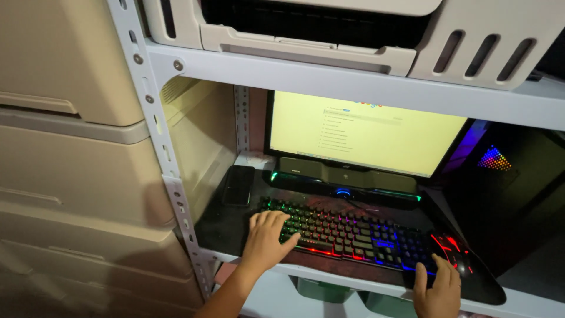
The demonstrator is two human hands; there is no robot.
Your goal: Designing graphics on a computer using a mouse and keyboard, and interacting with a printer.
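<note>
Evidently mid-typing, the left hand (266,235) rests flat with fingers spread on the backlit keyboard (347,232) while the right hand (438,288), fingers loosely splayed, touches the glowing mouse (452,250).

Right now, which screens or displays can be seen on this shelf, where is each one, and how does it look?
Monitor: at the back of the shelf behind the keyboard, wide rectangle, lit pale yellow-white, thin text lines, black frame.
Phone: lying flat left of the keyboard, beyond the left hand, dark rectangle, screen off.
Computer case: right of the monitor, dark, with a rainbow-lit triangle.
</note>
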